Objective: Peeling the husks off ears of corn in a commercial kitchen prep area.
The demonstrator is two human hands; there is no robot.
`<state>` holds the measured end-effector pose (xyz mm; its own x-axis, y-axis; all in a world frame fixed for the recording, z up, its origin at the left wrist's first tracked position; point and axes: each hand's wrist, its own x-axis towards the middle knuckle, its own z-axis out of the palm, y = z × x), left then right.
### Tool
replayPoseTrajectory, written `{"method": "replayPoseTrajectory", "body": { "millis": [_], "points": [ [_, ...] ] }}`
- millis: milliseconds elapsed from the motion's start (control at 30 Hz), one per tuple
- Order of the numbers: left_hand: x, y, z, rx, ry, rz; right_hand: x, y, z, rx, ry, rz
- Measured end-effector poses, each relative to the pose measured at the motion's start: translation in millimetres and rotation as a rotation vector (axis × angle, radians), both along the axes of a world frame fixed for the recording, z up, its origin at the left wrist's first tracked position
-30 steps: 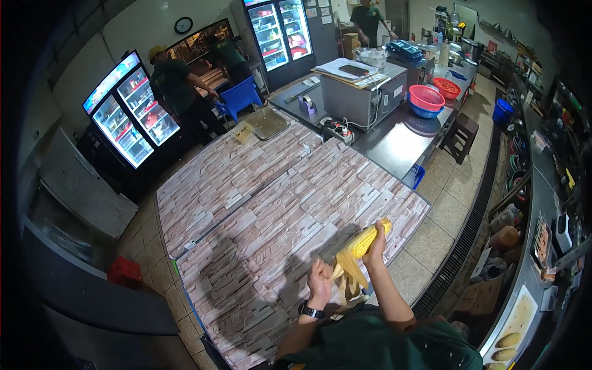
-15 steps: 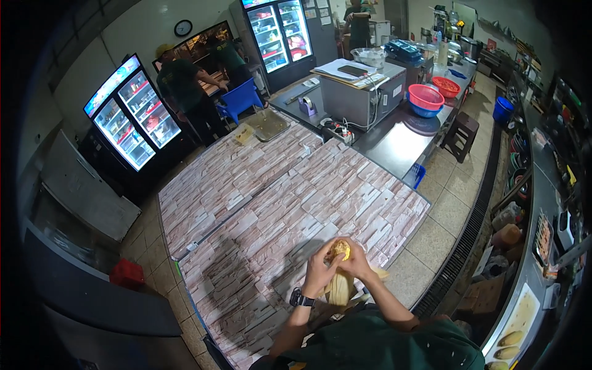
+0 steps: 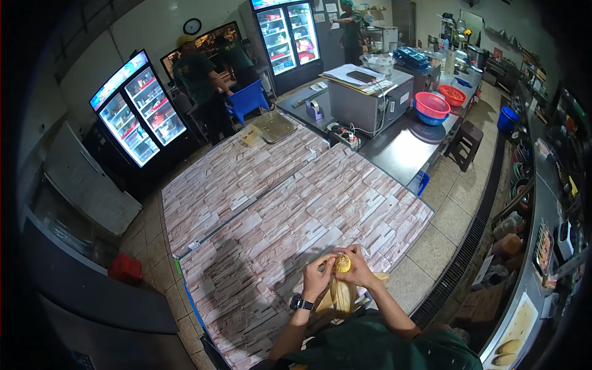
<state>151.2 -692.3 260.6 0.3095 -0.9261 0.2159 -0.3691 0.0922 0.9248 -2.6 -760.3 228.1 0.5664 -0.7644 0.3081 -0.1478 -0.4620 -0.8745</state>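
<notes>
A corn cob [image 3: 342, 264] with its end pointing up at me is between my hands above the stone-patterned table [image 3: 283, 203], its pale husk [image 3: 342, 297] peeled back and hanging down. My right hand [image 3: 359, 271] is wrapped round the cob. My left hand [image 3: 318, 271], a black watch on its wrist, is closed at the cob's left side, fingertips pinched at its end; whether they grip husk or cob is hard to tell.
Tray [image 3: 277, 129] at the table's far edge. Steel counter [image 3: 394, 145] with metal box [image 3: 364, 108], basins [image 3: 431, 103]. Stool [image 3: 465, 145] in the right aisle. Right-hand counter [image 3: 515, 327]. Two fridges [image 3: 142, 114], blue chair [image 3: 246, 102]. Three co-workers [image 3: 197, 80] stand farther back.
The cob has turned end-on toward me and moved down slightly. My left hand moved up beside its end. The co-worker at the back has turned and raised an arm.
</notes>
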Motion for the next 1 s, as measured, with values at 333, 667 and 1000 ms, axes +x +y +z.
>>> {"method": "replayPoseTrajectory", "body": {
  "millis": [333, 667, 1000],
  "points": [
    [-17, -5, -46, -0.013, 0.506, 0.176, -5, 17, -8, 0.350, -0.207, -0.040],
    [-28, 0, -32, -0.045, -0.137, 0.238, -7, 29, -8, 0.307, -0.252, -0.102],
    [-30, -38, -33, -0.025, 0.418, 0.382, 1, 16, -12, 0.514, -0.516, -0.281]
  ]
}}
